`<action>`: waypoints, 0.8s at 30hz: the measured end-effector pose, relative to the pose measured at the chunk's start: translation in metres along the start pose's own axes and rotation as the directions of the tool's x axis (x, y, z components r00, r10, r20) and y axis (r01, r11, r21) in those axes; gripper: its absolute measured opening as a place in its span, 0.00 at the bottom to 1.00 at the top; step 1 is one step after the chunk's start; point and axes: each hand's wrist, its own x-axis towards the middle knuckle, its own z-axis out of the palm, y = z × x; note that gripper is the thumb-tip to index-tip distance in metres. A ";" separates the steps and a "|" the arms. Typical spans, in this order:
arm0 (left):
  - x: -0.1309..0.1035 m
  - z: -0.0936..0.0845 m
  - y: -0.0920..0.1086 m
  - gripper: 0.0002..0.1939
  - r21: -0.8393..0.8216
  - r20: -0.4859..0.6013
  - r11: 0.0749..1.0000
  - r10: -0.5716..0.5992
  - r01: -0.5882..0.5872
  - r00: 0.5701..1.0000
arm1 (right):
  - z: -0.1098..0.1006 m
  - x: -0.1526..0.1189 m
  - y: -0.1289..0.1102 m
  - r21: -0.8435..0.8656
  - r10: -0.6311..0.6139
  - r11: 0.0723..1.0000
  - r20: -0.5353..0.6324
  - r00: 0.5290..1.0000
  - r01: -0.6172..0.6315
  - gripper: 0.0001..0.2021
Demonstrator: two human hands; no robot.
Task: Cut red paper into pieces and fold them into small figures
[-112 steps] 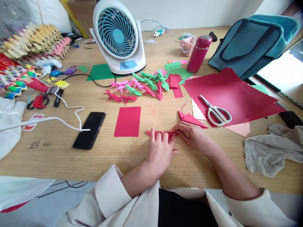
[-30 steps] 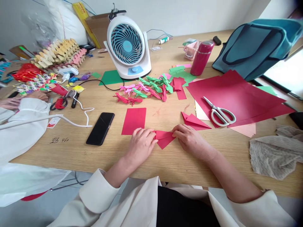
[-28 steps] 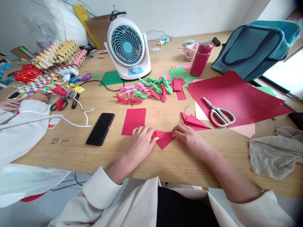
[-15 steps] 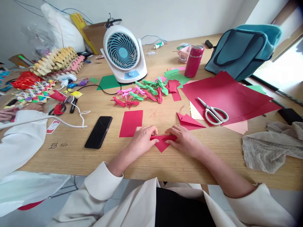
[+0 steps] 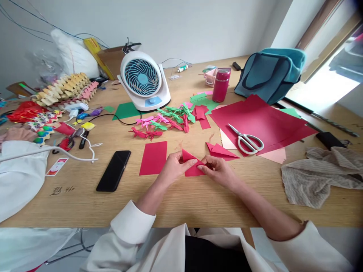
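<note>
Between my two hands is a folded piece of red paper [image 5: 194, 169], turned so one point rises up at its left. My left hand [image 5: 178, 165] pinches its left side, thumb lying over the front. At its right edge my right hand [image 5: 217, 170] grips the paper between thumb and fingers. A flat red paper rectangle [image 5: 153, 158] lies just left of my left hand. Beyond my right hand rests a folded red paper triangle [image 5: 221, 150]. White-handled scissors [image 5: 248, 142] lie on large red sheets [image 5: 263, 117] to the right.
A black phone [image 5: 113, 170] lies at left. Folded pink, green and red paper figures [image 5: 167, 119] are piled before a white fan [image 5: 143, 81]. A red bottle [image 5: 221, 85], a blue bag [image 5: 269, 75] and a crumpled cloth [image 5: 314, 175] stand or lie rightward. Another person's sleeve [image 5: 21, 173] is at far left.
The red paper has been turned from a downward-pointing triangle to one with a point up at the left. Both hands have shifted their hold on it. The camera view has moved slightly.
</note>
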 end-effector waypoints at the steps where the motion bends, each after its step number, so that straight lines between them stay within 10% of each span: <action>1: 0.001 0.003 -0.001 0.15 -0.015 -0.010 1.000 -0.009 0.009 1.000 | 0.000 0.000 0.001 0.008 -0.002 1.000 0.009 1.000 0.002 0.15; 24: 0.013 0.010 -0.020 0.15 -0.183 -0.030 0.983 -0.008 0.002 1.000 | 0.006 0.002 0.005 -0.068 0.010 0.998 0.122 0.993 -0.002 0.19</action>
